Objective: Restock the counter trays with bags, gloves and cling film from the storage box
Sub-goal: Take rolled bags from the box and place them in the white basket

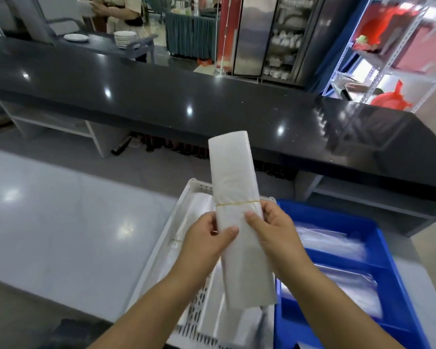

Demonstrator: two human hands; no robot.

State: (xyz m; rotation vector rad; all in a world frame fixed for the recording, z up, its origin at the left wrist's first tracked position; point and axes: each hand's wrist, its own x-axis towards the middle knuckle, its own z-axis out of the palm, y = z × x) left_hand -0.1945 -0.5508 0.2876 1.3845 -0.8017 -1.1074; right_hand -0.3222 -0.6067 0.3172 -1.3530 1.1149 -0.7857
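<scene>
White bag bundle [233, 177], bound by a yellow rubber band [237, 203], is held in the air in both hands. Left hand [207, 240] grips its left edge, thumb on the front. Right hand [269, 230] grips the right edge just under the band. Its long axis runs away from the person, roughly parallel to the long side of the white tray [184, 197] directly below. Blue tray [312, 210] sits just beside on the right, holding clear bags. Both trays sit on the pale desk [61, 222]. My guess: the drop is straight down, with barely any turn needed.
</scene>
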